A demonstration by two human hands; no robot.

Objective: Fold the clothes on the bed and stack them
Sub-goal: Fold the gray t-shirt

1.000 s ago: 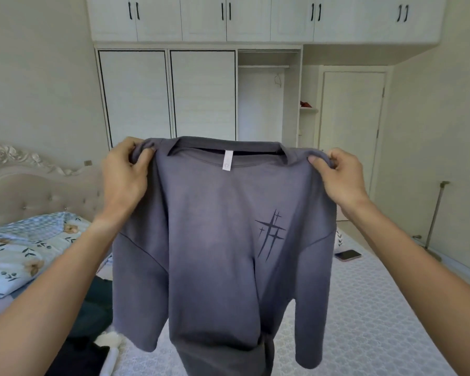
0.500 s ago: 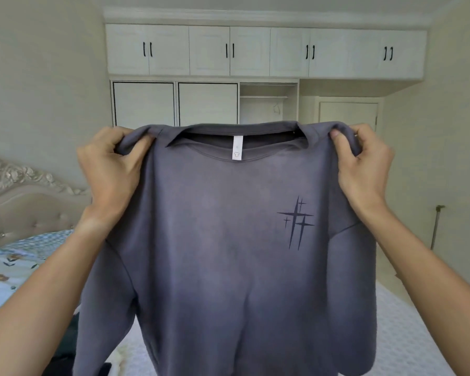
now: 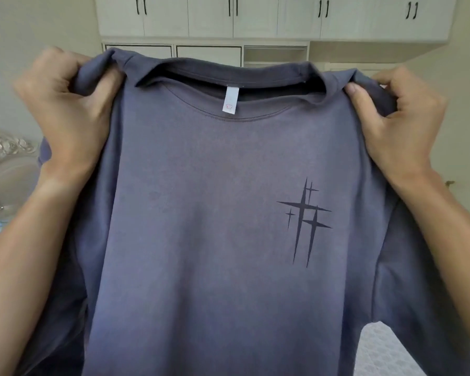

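I hold the soft grey-blue cotton T-shirt by its shoulders — left hand and right hand each clamped on bunched cloth — light, limp, easily creased.

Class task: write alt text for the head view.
Two hands, left and right, hold a grey T-shirt up by its shoulders, filling the view. A dark cross print marks its chest; white cabinets stand behind.

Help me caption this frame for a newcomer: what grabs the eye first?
A grey-blue T-shirt fills the frame, held up by its shoulders in the left hand and right hand. A dark cross-like print marks its right side, and a white neck label hangs at the collar.
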